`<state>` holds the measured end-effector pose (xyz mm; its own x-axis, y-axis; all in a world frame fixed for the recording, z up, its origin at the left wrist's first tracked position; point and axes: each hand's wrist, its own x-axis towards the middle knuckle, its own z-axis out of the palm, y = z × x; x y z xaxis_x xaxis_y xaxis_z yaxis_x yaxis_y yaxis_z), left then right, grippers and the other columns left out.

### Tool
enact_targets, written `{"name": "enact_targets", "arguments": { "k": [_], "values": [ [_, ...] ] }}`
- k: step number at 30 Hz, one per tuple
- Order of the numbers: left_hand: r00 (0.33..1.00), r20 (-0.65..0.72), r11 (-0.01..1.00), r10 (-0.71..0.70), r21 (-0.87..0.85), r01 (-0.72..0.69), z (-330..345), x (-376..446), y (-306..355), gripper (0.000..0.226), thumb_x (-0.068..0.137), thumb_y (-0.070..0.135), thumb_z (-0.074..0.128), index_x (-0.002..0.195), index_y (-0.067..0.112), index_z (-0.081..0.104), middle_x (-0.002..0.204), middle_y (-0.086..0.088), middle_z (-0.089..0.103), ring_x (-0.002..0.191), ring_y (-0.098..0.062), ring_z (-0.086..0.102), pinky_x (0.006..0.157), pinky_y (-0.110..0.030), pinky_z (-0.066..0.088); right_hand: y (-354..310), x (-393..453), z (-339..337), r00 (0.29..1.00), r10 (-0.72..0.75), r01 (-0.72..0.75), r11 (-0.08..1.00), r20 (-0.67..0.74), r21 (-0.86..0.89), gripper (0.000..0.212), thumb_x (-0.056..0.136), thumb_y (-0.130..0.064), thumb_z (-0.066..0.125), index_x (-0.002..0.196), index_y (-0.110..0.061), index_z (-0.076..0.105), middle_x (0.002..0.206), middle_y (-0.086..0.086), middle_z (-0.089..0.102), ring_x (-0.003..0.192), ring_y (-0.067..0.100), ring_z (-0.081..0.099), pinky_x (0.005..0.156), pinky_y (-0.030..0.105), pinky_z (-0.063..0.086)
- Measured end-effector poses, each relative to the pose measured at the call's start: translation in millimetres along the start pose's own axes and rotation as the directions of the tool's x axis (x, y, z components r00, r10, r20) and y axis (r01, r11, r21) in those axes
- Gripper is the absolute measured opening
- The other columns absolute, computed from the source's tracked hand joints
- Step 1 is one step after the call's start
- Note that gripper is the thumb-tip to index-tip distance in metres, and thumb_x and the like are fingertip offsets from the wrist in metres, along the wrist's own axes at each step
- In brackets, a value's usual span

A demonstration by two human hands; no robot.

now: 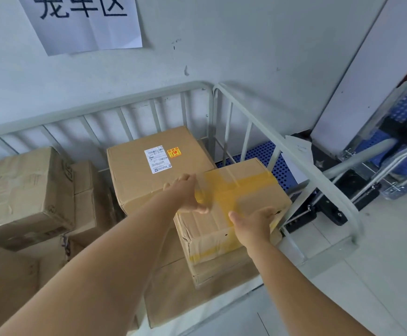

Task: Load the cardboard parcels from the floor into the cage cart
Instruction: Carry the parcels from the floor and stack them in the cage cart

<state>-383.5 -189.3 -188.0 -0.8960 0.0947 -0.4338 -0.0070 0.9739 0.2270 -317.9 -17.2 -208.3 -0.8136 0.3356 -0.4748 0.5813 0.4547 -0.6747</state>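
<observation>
- Our left hand [186, 194] and right hand [254, 223] grip one yellow-taped parcel [231, 204], fingers curled over its edges.
- At least four other parcels sit inside the cage cart [294, 156].

Two bare forearms run from the near edge to the left hand [187, 195] and right hand [254, 224]; no sleeves, gloves or jewellery show
</observation>
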Motion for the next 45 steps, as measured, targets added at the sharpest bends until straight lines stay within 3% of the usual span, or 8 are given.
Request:
{"name": "enact_targets", "arguments": {
  "k": [5,8,11,16,21,29,34,45],
  "values": [
    [0.996,-0.034,0.995,-0.077,-0.071,0.074,3,-11,-6,0.101,0.066,0.059,0.075,0.148,0.03,0.025,0.133,-0.007,0.028,0.131,-0.03,0.025,0.103,-0.044,0.035,1,1,11,0.998,0.064,-0.065,0.99,0.012,0.126,0.102,0.093,-0.029,0.064,0.149,0.004,-0.015,0.157,0.02,0.024,0.131,0.034,0.045,0.091,0.033,0.044],
    [0.988,-0.003,0.929,-0.154,-0.34,0.144,10,-22,-22,0.09,0.068,0.045,0.079,0.142,0.024,0.034,0.125,-0.004,0.039,0.118,-0.026,0.042,0.096,-0.039,0.043,-4,-3,22,0.993,0.096,-0.106,0.977,0.064,0.184,0.094,0.089,-0.027,0.069,0.151,-0.001,0.004,0.147,0.02,0.039,0.123,0.035,0.051,0.082,0.032,0.042],
    [0.97,-0.026,0.809,-0.243,-0.558,0.187,22,-41,-38,0.078,0.068,0.032,0.083,0.131,0.014,0.04,0.106,0.001,0.051,0.097,-0.02,0.053,0.08,-0.03,0.049,-8,-12,33,0.996,0.062,-0.074,0.978,0.068,0.194,0.09,0.083,-0.026,0.075,0.149,-0.005,0.017,0.145,0.016,0.042,0.122,0.032,0.052,0.093,0.036,0.046],
    [0.934,-0.04,0.68,-0.355,-0.697,0.228,46,-90,-75,0.095,0.065,0.033,0.084,0.144,0.018,0.034,0.129,-0.003,0.051,0.112,-0.022,0.055,0.094,-0.034,0.049,-25,-38,50,0.983,-0.115,0.107,0.992,0.145,0.063,0.074,0.082,-0.022,0.075,0.141,-0.012,0.03,0.133,0.007,0.054,0.109,0.024,0.057,0.092,0.036,0.048],
    [0.889,-0.017,0.568,-0.458,-0.775,0.278,57,-137,-121,0.074,0.066,0.035,0.084,0.129,0.022,0.047,0.12,-0.004,0.057,0.102,-0.021,0.059,0.09,-0.035,0.052,-47,-67,85,0.924,-0.206,0.246,0.965,0.323,-0.091,0.082,0.085,-0.031,0.071,0.148,-0.019,0.021,0.142,0.002,0.043,0.123,0.025,0.05,0.085,0.03,0.043],
    [0.818,0.088,0.476,-0.569,-0.775,0.415,103,-165,-159,0.054,0.071,0.029,0.082,0.112,0.018,0.049,0.103,0.002,0.063,0.096,-0.02,0.061,0.083,-0.035,0.052,-39,-81,144,0.87,-0.162,0.334,0.889,0.466,-0.314,0.091,0.089,-0.033,0.067,0.155,-0.015,0.007,0.157,0.007,0.017,0.137,0.027,0.034,0.1,0.035,0.038],
    [0.784,0.17,0.428,-0.597,-0.759,0.491,137,-159,-172,0.052,0.073,0.028,0.081,0.115,0.016,0.051,0.102,0.002,0.063,0.091,-0.018,0.06,0.081,-0.032,0.051,-21,-65,180,0.864,-0.1,0.33,0.851,0.493,-0.407,0.094,0.088,-0.031,0.068,0.156,-0.016,0.004,0.157,0.008,0.024,0.137,0.03,0.037,0.107,0.041,0.041],
    [0.784,0.257,0.475,-0.564,-0.676,0.564,204,-89,-196,0.067,0.078,0.029,0.077,0.132,0.015,0.04,0.112,-0.002,0.061,0.091,-0.02,0.055,0.082,-0.035,0.052,30,-17,245,0.863,-0.019,0.379,0.686,0.504,-0.622,0.105,0.09,-0.031,0.068,0.153,-0.003,-0.011,0.162,0.013,-0.001,0.143,0.031,0.026,0.11,0.034,0.034]
  ]
}}
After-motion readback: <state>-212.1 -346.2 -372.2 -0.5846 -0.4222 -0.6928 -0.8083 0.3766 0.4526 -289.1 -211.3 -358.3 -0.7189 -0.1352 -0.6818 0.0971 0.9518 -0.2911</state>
